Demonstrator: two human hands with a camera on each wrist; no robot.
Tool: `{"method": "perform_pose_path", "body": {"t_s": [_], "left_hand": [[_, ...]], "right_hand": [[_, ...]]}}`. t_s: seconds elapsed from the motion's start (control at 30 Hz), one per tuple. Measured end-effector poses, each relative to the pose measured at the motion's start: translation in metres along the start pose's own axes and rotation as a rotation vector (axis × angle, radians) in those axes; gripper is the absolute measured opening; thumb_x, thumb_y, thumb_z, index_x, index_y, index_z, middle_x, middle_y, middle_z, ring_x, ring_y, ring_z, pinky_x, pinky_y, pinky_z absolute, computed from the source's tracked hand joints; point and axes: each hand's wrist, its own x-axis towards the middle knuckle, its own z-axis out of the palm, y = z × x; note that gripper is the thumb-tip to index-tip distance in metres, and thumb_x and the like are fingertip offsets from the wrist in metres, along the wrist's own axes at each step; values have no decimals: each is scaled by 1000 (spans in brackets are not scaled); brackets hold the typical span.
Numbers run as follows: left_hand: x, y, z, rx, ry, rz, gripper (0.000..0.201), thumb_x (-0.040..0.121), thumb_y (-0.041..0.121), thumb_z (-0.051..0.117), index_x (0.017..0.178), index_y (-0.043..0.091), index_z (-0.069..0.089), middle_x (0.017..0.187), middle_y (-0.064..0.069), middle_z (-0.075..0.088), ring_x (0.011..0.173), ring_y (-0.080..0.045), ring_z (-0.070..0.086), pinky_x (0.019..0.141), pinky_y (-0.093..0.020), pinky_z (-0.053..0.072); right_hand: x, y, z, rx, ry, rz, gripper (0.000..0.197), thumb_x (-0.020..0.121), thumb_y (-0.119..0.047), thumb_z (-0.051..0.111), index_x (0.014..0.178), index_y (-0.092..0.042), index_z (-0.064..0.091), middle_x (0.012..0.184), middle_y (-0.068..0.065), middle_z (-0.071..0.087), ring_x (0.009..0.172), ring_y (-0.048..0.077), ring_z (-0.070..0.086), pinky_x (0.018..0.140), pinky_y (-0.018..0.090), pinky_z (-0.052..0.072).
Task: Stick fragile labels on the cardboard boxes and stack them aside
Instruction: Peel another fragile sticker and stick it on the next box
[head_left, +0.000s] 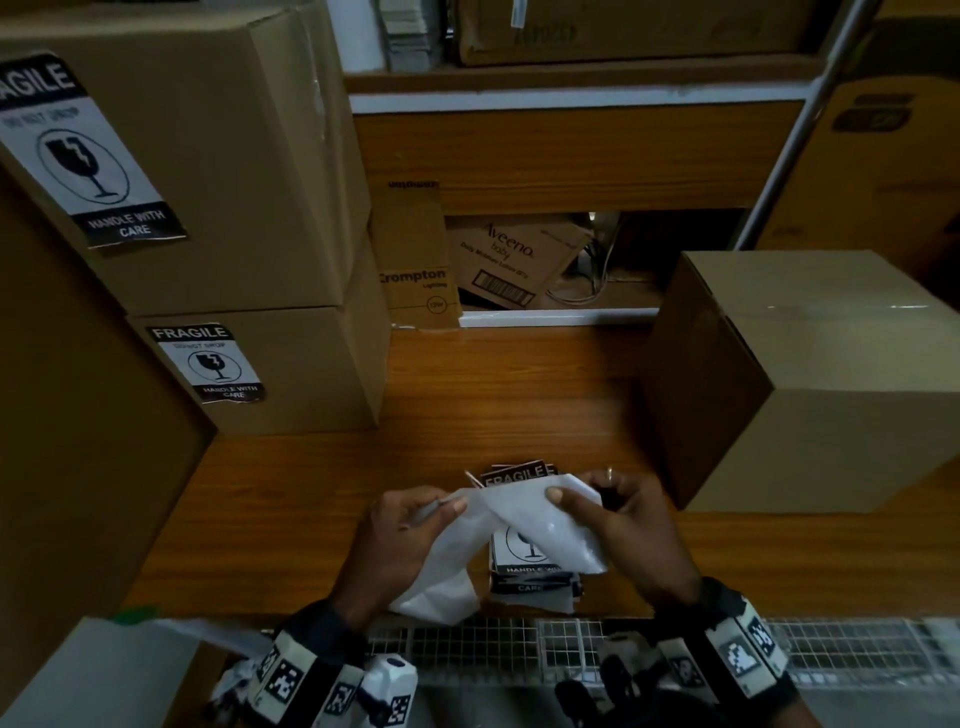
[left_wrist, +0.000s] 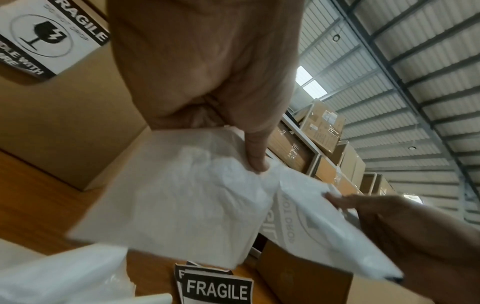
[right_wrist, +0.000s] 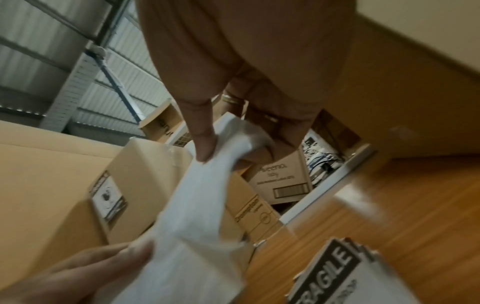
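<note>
My left hand pinches a white backing sheet that hangs down toward the table edge. My right hand pinches a fragile label, whose print shows through in reverse in the left wrist view. The two sheets are still joined between my hands. Under them a stack of fragile labels lies on the wooden table. A plain, unlabelled cardboard box stands at the right. Two labelled boxes are stacked at the left.
Behind the table, a shelf opening holds an Aveeno carton and a Crompton carton. A large box side fills the near left. A wire mesh runs along the table's near edge, with white sheets at bottom left.
</note>
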Motion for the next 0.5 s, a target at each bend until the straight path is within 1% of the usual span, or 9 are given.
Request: {"method": "perform_pose_path", "body": {"t_s": [0.07,0.13,0.2,0.27,0.3,0.33,0.4,0.43,0.5], "left_hand": [[0,0,-5,-28,-14,-20,12,95,24,68,92,23,80,90,8,77,84,-10,71,71,-29,54],[1,-1,-12,-79,-22,-67,14,93,24,69,89,20,81,86,3,78,78,-15,72,67,-34,54],[2,1,-19,-108,-56,-100,16,92,29,69,94,20,82,89,-1,79,83,-23,73,72,-42,57],[3,3,-19,-111,-76,-90,18,93,30,68,94,19,82,89,-5,79,85,-30,73,72,-42,56],[4,4,-19,-115,-66,-87,18,94,29,68,93,18,82,88,-6,78,84,-31,72,70,-40,55],[5,5,-17,-125,-45,-93,17,94,27,68,92,17,82,87,-7,78,83,-31,72,69,-38,55],[6,7,-13,-166,-14,-121,17,93,24,69,88,14,82,83,-7,78,78,-26,72,68,-34,54],[5,7,-13,-186,-13,-135,18,93,23,69,86,12,82,81,-7,77,76,-23,72,68,-33,54],[4,5,-14,-205,-19,-156,19,92,23,70,84,9,81,82,-11,77,77,-26,72,70,-35,54]], "right_hand": [[3,5,-9,12,39,15,9,88,-13,77,82,-6,79,84,13,78,77,33,74,66,44,58],[5,9,-16,46,78,19,12,86,-9,78,79,1,78,82,14,78,76,28,75,69,39,57],[5,8,-19,43,79,12,12,85,-8,79,80,2,78,84,13,79,79,31,76,71,41,58],[8,8,-21,46,66,3,19,85,-11,79,78,6,75,83,17,78,79,38,74,71,42,57],[11,11,-22,70,69,5,28,85,-13,80,75,12,70,80,21,75,73,40,70,69,42,54],[14,13,-23,103,76,3,39,83,-14,81,70,16,61,74,26,69,66,36,63,66,41,49],[18,14,-24,137,101,3,50,81,-14,83,63,17,48,64,25,52,64,27,47,65,38,39],[19,14,-24,152,101,9,49,80,-14,83,64,19,50,65,29,53,66,26,49,65,37,40],[21,16,-24,169,88,32,38,80,-10,83,74,22,62,74,36,65,69,28,61,66,38,47]]}}
